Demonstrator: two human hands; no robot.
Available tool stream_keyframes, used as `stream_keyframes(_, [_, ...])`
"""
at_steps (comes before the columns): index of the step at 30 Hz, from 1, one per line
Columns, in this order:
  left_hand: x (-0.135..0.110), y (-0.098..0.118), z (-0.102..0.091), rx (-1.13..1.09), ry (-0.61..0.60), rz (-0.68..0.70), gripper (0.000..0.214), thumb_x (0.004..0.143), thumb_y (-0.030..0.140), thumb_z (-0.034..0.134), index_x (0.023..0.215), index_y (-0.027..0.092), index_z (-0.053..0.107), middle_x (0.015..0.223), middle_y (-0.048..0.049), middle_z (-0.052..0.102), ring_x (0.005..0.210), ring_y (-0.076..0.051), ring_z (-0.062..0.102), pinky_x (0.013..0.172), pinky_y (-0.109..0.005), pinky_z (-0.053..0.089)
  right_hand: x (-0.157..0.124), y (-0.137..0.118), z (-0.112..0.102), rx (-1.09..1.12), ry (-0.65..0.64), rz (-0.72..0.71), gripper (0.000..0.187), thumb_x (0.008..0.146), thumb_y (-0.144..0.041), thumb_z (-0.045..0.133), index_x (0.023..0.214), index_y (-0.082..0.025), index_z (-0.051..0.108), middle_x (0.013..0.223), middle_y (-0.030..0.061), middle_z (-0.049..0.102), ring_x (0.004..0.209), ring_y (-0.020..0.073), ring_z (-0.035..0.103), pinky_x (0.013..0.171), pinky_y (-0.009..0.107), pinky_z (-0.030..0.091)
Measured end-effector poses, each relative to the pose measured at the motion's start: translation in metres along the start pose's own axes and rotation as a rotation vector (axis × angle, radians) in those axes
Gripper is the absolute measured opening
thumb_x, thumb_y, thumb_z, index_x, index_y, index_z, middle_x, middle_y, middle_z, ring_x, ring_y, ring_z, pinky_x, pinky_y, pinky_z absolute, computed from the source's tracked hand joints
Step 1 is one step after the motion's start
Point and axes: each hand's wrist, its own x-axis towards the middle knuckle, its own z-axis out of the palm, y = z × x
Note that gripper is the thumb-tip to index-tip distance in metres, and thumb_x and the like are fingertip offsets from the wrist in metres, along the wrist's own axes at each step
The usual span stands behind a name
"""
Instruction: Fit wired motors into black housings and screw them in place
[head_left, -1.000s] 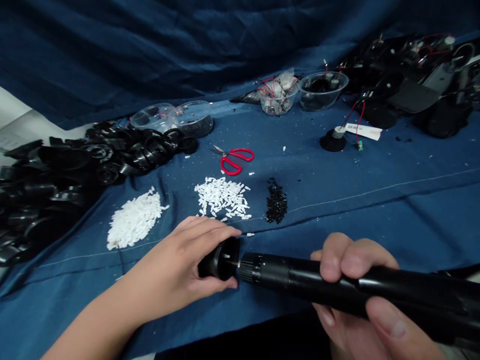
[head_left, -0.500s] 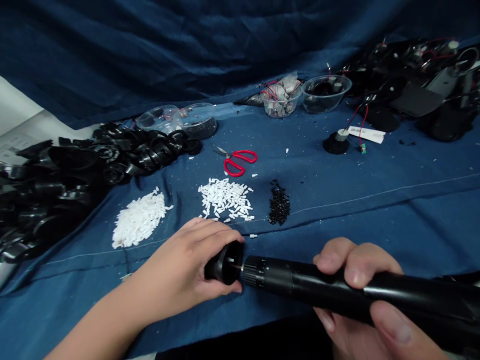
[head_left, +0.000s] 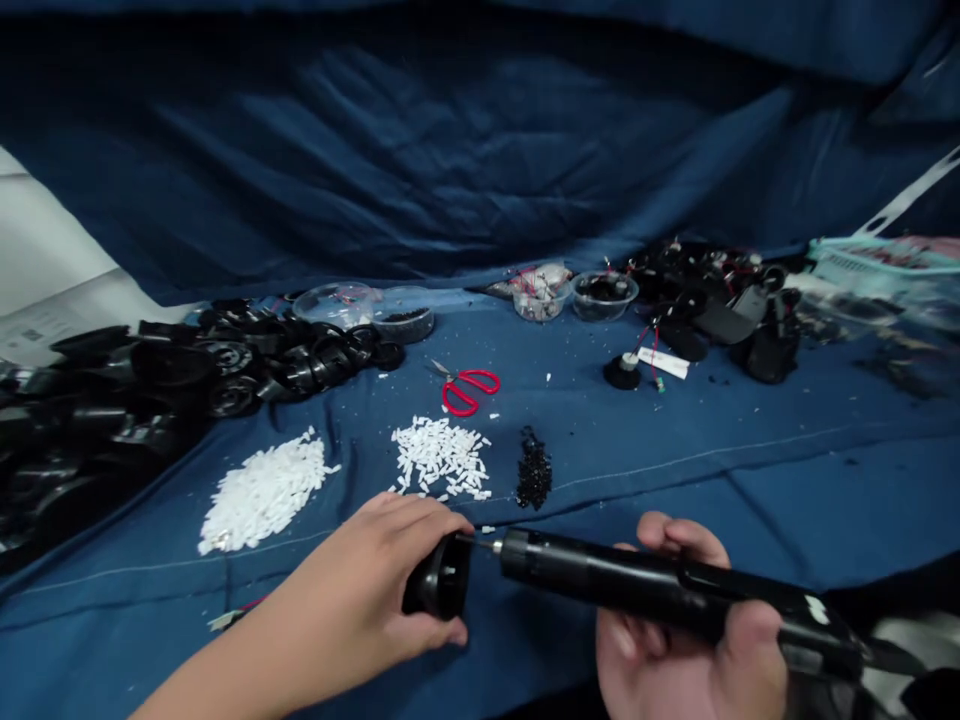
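My left hand (head_left: 367, 590) is closed round a small round black part (head_left: 439, 605), held just above the blue cloth (head_left: 675, 440). My right hand (head_left: 686, 650) grips a long black electric screwdriver (head_left: 645, 585). Its thin bit points left and meets the upper rim of the black part. Just beyond my hands lie a heap of white pellets (head_left: 262, 490), a heap of small white tubes (head_left: 442, 458) and a small heap of black bits (head_left: 534, 470).
A big pile of black plastic parts (head_left: 135, 385) fills the left. Red-handled scissors (head_left: 465, 388), clear bowls (head_left: 604, 295) and lidded tubs (head_left: 375, 305) sit further back. Wired black assemblies (head_left: 720, 315) lie at the right, with a teal basket (head_left: 877, 260) beyond them.
The view has tilted up and pulled back. The screwdriver has drawn back a little to the right, so its bit now shows between the tool and the black part.
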Motion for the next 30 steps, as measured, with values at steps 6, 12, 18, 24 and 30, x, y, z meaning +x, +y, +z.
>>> stream_keyframes(6, [-0.007,0.000,0.002,-0.008,0.035,0.013,0.067,0.074,0.036,0.100,0.132,0.029,0.067,0.125,-0.0034,0.076,0.117,-0.031,0.070,0.106,-0.048,0.048,0.009,0.005,0.019,0.199,0.337,0.022,0.040,0.091,-0.058,0.078,0.094,-0.019,0.081,0.100,0.0079,0.084,0.078,0.0207,0.080,0.073,0.040,0.073])
stream_keyframes(12, [-0.011,0.001,0.005,0.031,0.102,0.068,0.067,0.071,0.034,0.102,0.129,0.025,0.070,0.122,-0.0054,0.078,0.112,-0.034,0.071,0.102,-0.048,0.050,0.022,0.000,0.039,0.233,0.255,0.058,0.030,0.106,-0.048,0.062,0.102,-0.022,0.078,0.100,0.0020,0.083,0.101,0.0212,0.082,0.110,0.046,0.064])
stream_keyframes(18, [-0.011,-0.004,0.009,0.032,0.143,0.101,0.078,0.070,0.037,0.102,0.138,0.025,0.068,0.129,-0.0068,0.079,0.119,-0.037,0.072,0.104,-0.051,0.051,0.035,0.003,0.046,0.100,0.142,0.267,0.059,0.108,-0.064,0.042,0.108,-0.015,0.075,0.127,0.0190,0.080,0.125,0.0288,0.077,0.117,0.047,0.057])
stream_keyframes(24, [-0.014,-0.012,0.011,0.070,0.218,0.165,0.077,0.075,0.029,0.098,0.143,0.028,0.063,0.137,-0.0088,0.076,0.123,-0.037,0.073,0.107,-0.051,0.052,0.003,0.012,0.053,-0.118,-0.086,0.355,0.047,0.106,-0.055,0.060,0.118,-0.012,0.074,0.119,0.0173,0.080,0.104,0.0253,0.081,0.098,0.045,0.065])
stream_keyframes(30, [-0.022,0.022,-0.007,0.167,0.425,0.606,0.064,0.084,0.030,0.090,0.139,0.031,0.056,0.123,-0.0016,0.081,0.104,-0.026,0.075,0.095,-0.038,0.057,-0.027,-0.024,0.079,-0.348,-0.238,0.004,0.038,0.106,-0.039,0.073,0.137,-0.019,0.067,0.136,0.0110,0.069,0.114,0.0275,0.072,0.096,0.049,0.064])
